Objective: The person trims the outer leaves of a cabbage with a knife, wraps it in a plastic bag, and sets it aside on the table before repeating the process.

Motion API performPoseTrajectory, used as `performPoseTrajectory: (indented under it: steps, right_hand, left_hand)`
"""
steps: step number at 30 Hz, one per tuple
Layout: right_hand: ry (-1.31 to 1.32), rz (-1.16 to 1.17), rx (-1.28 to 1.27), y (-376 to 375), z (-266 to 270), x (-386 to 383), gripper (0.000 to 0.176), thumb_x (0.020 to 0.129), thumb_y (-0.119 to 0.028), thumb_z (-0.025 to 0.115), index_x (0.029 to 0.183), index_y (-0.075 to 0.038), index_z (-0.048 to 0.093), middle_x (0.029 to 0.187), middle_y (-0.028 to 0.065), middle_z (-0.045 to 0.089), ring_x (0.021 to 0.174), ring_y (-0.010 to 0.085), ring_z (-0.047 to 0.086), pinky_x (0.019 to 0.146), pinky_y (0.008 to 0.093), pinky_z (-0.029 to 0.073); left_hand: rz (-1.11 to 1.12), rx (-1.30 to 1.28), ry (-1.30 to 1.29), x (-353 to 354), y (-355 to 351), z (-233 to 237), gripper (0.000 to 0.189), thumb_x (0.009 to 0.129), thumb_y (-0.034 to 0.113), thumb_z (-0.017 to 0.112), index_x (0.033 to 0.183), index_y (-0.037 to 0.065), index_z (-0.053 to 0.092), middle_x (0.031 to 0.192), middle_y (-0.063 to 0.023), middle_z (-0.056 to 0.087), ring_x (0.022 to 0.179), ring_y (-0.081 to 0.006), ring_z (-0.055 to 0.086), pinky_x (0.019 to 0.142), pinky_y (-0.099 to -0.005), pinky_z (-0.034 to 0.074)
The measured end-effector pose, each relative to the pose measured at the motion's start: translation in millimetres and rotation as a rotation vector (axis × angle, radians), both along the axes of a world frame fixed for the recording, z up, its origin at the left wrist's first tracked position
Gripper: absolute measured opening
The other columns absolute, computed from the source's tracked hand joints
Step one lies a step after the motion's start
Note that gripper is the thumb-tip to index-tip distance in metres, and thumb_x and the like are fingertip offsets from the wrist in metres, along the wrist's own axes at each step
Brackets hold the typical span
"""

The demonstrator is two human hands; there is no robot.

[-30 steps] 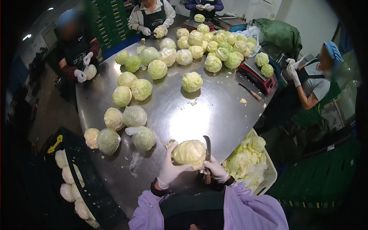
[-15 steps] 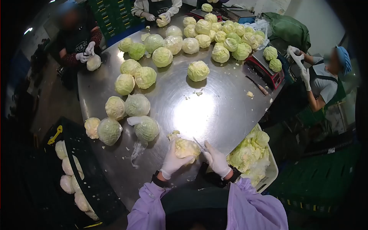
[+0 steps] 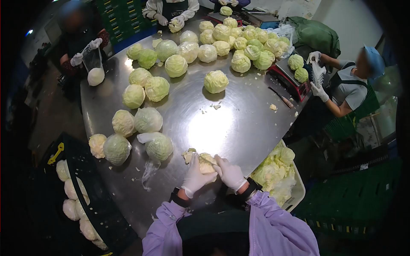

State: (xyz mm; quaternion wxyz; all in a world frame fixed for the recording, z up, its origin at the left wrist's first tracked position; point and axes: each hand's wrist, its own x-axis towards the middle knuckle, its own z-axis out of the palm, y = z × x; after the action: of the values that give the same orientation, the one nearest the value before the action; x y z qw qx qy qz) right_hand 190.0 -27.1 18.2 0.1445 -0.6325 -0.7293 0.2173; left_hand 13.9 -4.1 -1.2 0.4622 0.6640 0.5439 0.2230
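Observation:
On the near edge of the metal table, my left hand (image 3: pixel 196 177) grips a trimmed cabbage (image 3: pixel 206 167) from its left side. My right hand (image 3: pixel 231 172) is closed round a knife whose handle is hidden in the glove. Its thin blade lies across the top of the cabbage. Both hands wear white gloves. Loose leaf scraps (image 3: pixel 188 155) lie just beyond my left fingers. A wrapped cabbage (image 3: pixel 159 147) with a twisted plastic tail sits to the left.
More cabbages (image 3: pixel 215 81) stand across the metal table (image 3: pixel 179 115). A white basket (image 3: pixel 300 187) of leaves is at my right, a dark crate (image 3: pixel 83 179) of cabbages at my left. Another knife (image 3: pixel 282 97) lies near a red scale (image 3: pixel 294 83). Co-workers stand around the table.
My right hand has moved left, bringing the blade onto the cabbage. The co-worker at left now lifts a bag round a cabbage. The whole view has shifted slightly.

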Motion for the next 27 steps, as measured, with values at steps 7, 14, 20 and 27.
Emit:
performPoseTrajectory:
  steps: [7, 14, 20, 27]
  right_hand:
    - [0.078, 0.074, -0.004, 19, 5, 24, 0.034, 0.096, -0.035, 0.045, 0.118, -0.011, 0.055, 0.092, 0.0175, 0.066, 0.079, 0.0379, 0.064, 0.069, 0.0459, 0.051]
    - [0.106, -0.036, -0.125, 42, -11, 44, 0.027, 0.094, -0.034, 0.047, 0.106, -0.012, 0.058, 0.088, 0.0215, 0.065, 0.083, 0.0398, 0.062, 0.071, 0.0471, 0.049]
    - [0.161, -0.146, -0.208, 59, -79, 45, 0.028, 0.086, -0.032, 0.058, 0.099, -0.007, 0.057, 0.091, 0.023, 0.065, 0.086, 0.041, 0.062, 0.075, 0.0456, 0.048]
    - [0.278, -0.285, -0.057, 33, -22, 39, 0.065, 0.078, -0.044, 0.072, 0.12, 0.002, 0.053, 0.091, 0.023, 0.066, 0.086, 0.034, 0.067, 0.074, 0.0397, 0.052]
  left_hand:
    - [-0.017, -0.008, 0.043, 4, 4, 5, 0.108, 0.067, 0.045, 0.078, 0.138, -0.014, 0.022, 0.136, -0.0333, 0.038, 0.13, -0.041, 0.037, 0.106, -0.0401, 0.034]
    - [-0.051, 0.03, 0.027, 9, 2, 15, 0.108, 0.066, 0.041, 0.077, 0.141, -0.011, 0.02, 0.142, -0.0335, 0.027, 0.135, -0.043, 0.028, 0.109, -0.043, 0.029]
    - [-0.09, 0.024, -0.303, -36, -6, -23, 0.103, 0.068, 0.031, 0.081, 0.142, -0.006, 0.02, 0.139, -0.0237, 0.037, 0.13, -0.0317, 0.039, 0.107, -0.0383, 0.033]
    - [0.161, 0.017, -0.483, -56, -42, -25, 0.099, 0.069, 0.019, 0.082, 0.144, -0.001, 0.02, 0.143, -0.0171, 0.034, 0.132, -0.0257, 0.035, 0.109, -0.0363, 0.031]
